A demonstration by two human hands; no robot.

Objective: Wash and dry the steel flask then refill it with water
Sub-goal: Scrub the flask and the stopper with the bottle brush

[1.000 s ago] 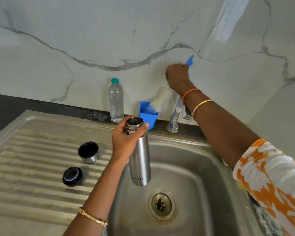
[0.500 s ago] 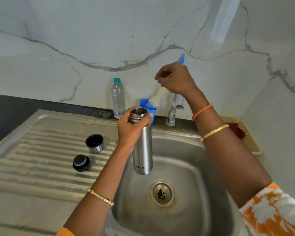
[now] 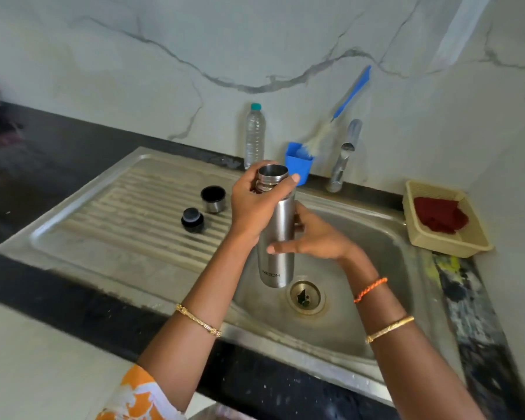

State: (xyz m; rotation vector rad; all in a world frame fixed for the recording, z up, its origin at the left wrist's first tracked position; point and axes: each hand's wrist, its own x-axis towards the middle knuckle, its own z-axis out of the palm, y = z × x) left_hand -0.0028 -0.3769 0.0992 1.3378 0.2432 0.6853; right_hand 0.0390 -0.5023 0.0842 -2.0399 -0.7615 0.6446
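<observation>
1. Steel flask point(image 3: 278, 237): uncapped, upright, held in the air above the sink basin point(image 3: 373, 268), its base just beside the drain point(image 3: 306, 297).
2. Left hand point(image 3: 256, 207): fingers curled round the flask's neck and upper body, grasping it.
3. Right hand point(image 3: 317, 239): palm against the flask's side, thumb straight across the front; fingers reach behind the body, their curl cannot be told.
4. Steel cup point(image 3: 213, 198) and black stopper point(image 3: 192, 219): on the ridged drainboard point(image 3: 134, 213), apart from each other.
5. Blue cup point(image 3: 298, 162) holding a bottle brush point(image 3: 341, 107), beside the tap point(image 3: 343, 156) and a plastic bottle point(image 3: 254, 134).
6. Basket point(image 3: 446, 247) holding a red cloth point(image 3: 440, 215), on the tabletop.
</observation>
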